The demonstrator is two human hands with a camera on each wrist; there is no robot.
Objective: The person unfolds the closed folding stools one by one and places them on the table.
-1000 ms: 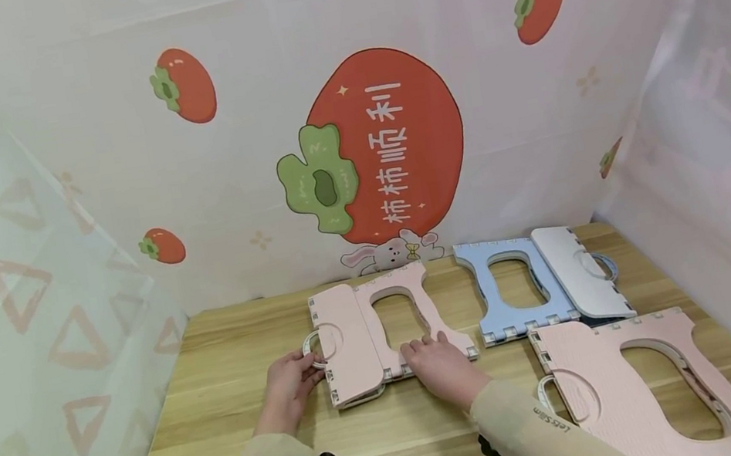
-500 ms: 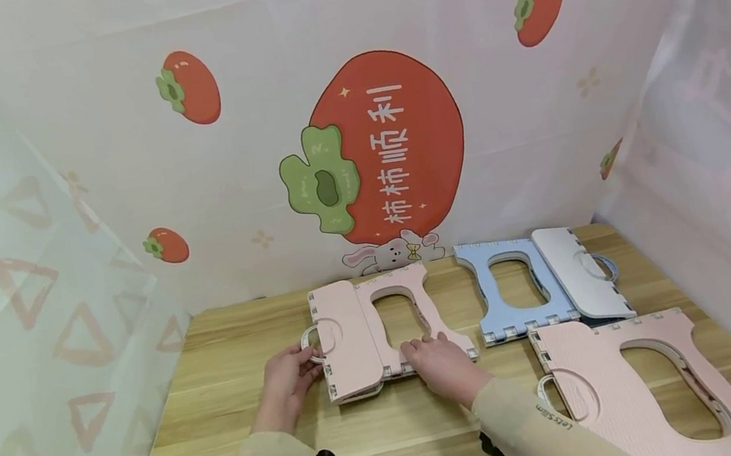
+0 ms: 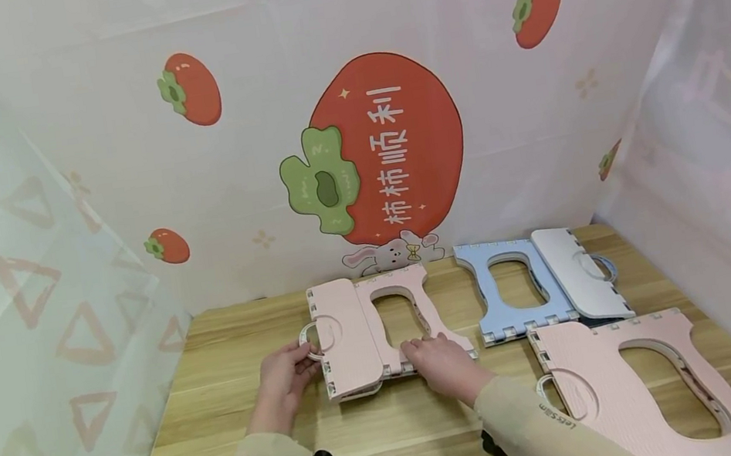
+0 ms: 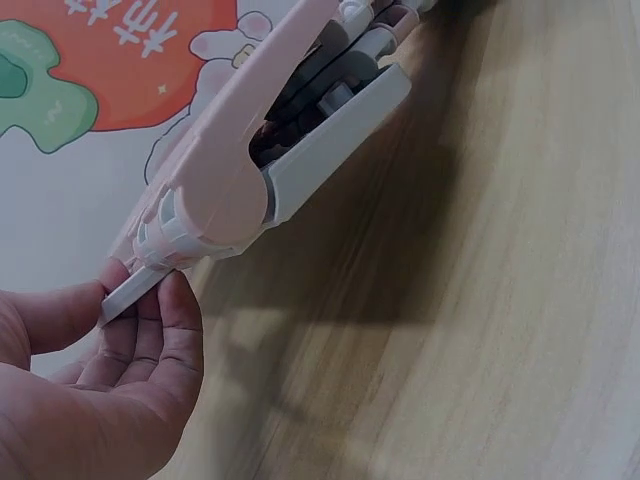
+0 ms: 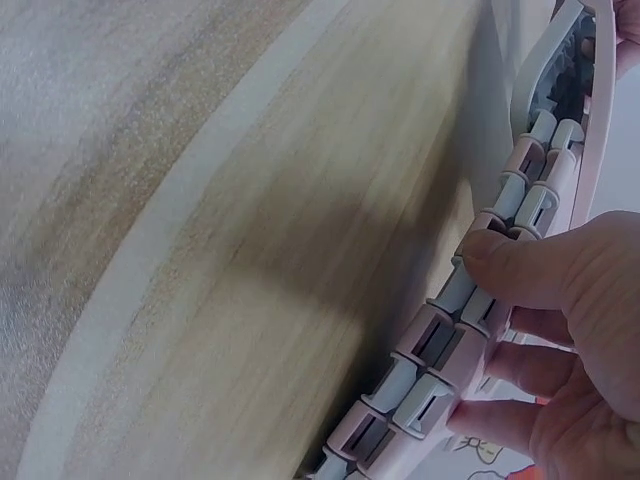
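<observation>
A pink folding step stool (image 3: 349, 339), folded flat, lies at the middle back of the table. At its left side my left hand (image 3: 282, 384) pinches the white carry handle (image 4: 132, 292) between thumb and fingers. My right hand (image 3: 444, 365) grips the near hinged edge, its thumb (image 5: 510, 265) on the row of hinges and its fingers over the pink panel. In the left wrist view the stool is tilted, and a grey-white part (image 4: 340, 135) shows beneath the pink panel.
To the right at the back lies a blue folding stool (image 3: 494, 319) with a pale panel. In front of it is a second pink folding stool (image 3: 612, 388). A printed curtain (image 3: 244, 159) closes off the wooden table (image 3: 227, 341) behind and at both sides.
The stool's near left corner has risen slightly in the head view, and my left hand has shifted a little left with the handle. My right hand keeps its grip.
</observation>
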